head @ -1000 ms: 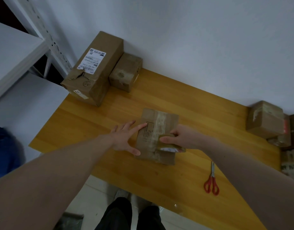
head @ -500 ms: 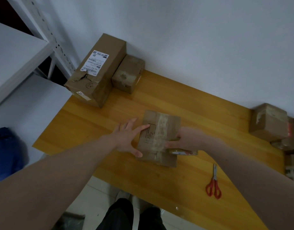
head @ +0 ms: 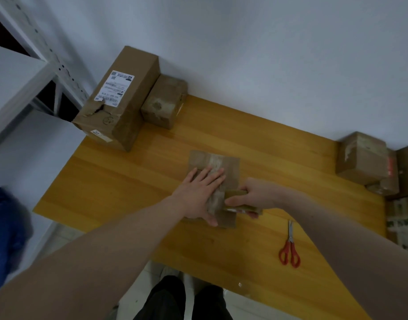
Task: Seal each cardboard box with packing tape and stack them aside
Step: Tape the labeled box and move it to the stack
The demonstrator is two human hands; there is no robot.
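Your left hand (head: 199,192) lies flat, fingers spread, pressed palm-down on the top of the small cardboard box (head: 230,172) that sits near the middle of the wooden table (head: 129,181). A pale strip of tape (head: 214,163) runs along the middle of the box's top, passing under your fingers. Your right hand (head: 256,196) is at the box's 3 o'clock edge, closed around the tape roll (head: 238,193), thumb on top and fingers curled beneath; the roll touches the box, though whether tape is feeding from it is hard to tell in this dim view. At 10 o'clock from the box, against the wall, stands a long labelled carton (head: 120,98) with a torn near end, and a smaller brown box (head: 163,101) sits touching its right side. At 3 o'clock, at the table's far right edge, a cluster of taped boxes (head: 362,158) sits together. Red-handled scissors (head: 289,247) lie closed on the table at 5 o'clock, apart from the box. A white metal shelf (head: 18,84) stands off the table at 9 to 10 o'clock.
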